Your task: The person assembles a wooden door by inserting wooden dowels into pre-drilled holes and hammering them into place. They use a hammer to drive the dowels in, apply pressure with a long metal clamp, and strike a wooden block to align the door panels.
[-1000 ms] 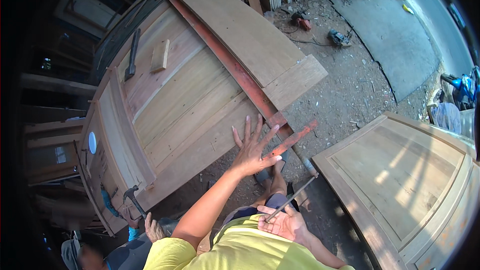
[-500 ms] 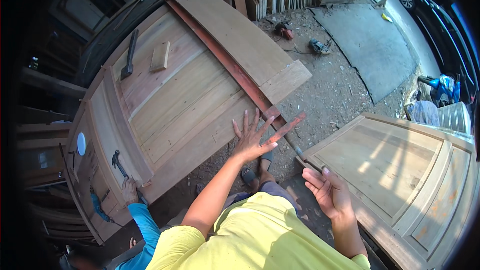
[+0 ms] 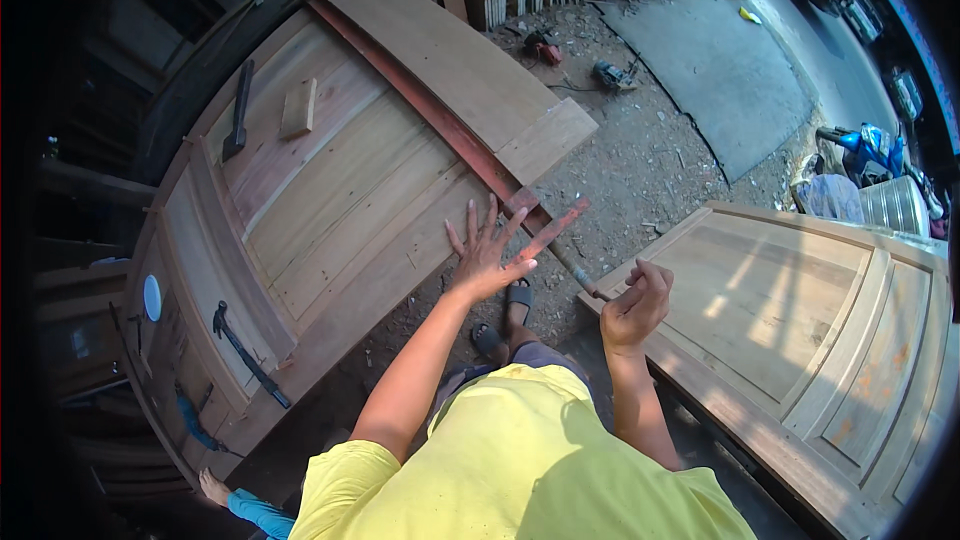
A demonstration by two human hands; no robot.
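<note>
A long red bar clamp [image 3: 410, 90] lies across a large wooden door panel [image 3: 345, 175], its screw end sticking out past the near edge. My left hand [image 3: 487, 258] is spread, fingers apart, at the panel's edge beside the clamp's red end piece [image 3: 555, 227]. My right hand [image 3: 637, 308] is curled at the outer end of the clamp's screw [image 3: 572, 268], closed around its crank handle [image 3: 601, 295]; the fingers hide most of the handle.
On the panel lie a claw hammer [image 3: 245, 352], a wood block [image 3: 298, 110], a dark long-handled tool [image 3: 238, 112] and a teal power tool [image 3: 197, 424]. A co-worker's hand [image 3: 213, 486] is at lower left. Another door [image 3: 770, 310] lies right; power tools [image 3: 612, 75] sit on the ground.
My right hand has gone from open, palm up, to curled and higher at the clamp's crank. My left hand stays spread. The co-worker's hand has left the hammer and moved down-left.
</note>
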